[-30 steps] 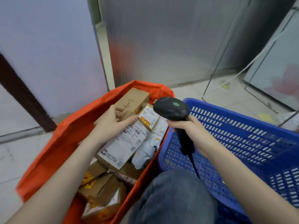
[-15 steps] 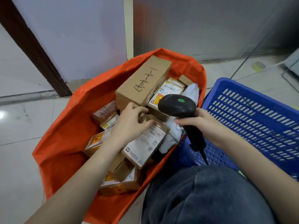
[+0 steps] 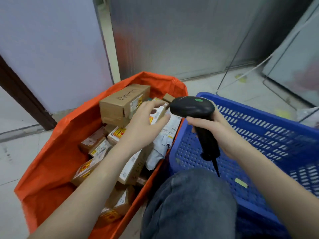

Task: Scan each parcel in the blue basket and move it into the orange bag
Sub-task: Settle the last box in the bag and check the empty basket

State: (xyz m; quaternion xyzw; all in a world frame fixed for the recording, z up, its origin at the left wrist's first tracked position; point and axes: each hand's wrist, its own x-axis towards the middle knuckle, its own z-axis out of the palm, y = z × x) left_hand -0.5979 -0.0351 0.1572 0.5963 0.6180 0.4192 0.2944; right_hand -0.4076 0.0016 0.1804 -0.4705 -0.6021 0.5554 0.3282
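Denim covers the person's knee (image 3: 188, 202) nearest the camera, between the orange bag (image 3: 51, 169) on the left and the blue basket (image 3: 259, 121) on the right. What shows of the basket's perforated floor holds no parcel, only a small yellow-green scrap (image 3: 241, 183); its near corner is hidden by the knee, so I cannot tell whether anything lies there. The parcels are in the bag: small cardboard boxes with white and yellow labels (image 3: 89, 167), a carton with a long white label (image 3: 133, 168) under the left forearm, and a crumpled grey-white poly mailer (image 3: 164, 140) against the bag's right wall. The boxes look light and stiff, best taken across two opposite faces away from the glossy labels, which may be slippery. The mailer looks soft and would sag, so gathering it at the middle suits it better than pinching a corner.

The right hand (image 3: 212, 128) is clenched round the handle of the black scanner (image 3: 192, 106), whose head points left over the bag. The left hand (image 3: 146, 123) reaches over the bag with fingers (image 3: 156, 105) loosely curved, tips on or just above a small labelled box (image 3: 159, 112) by the scanner head; whether they are grasping it I cannot tell. Farther back lies the large brown box (image 3: 120, 104) with handwriting on top, probably the heaviest and better lifted from underneath. Beyond are a tiled floor (image 3: 241, 94) and metal panels (image 3: 172, 40)
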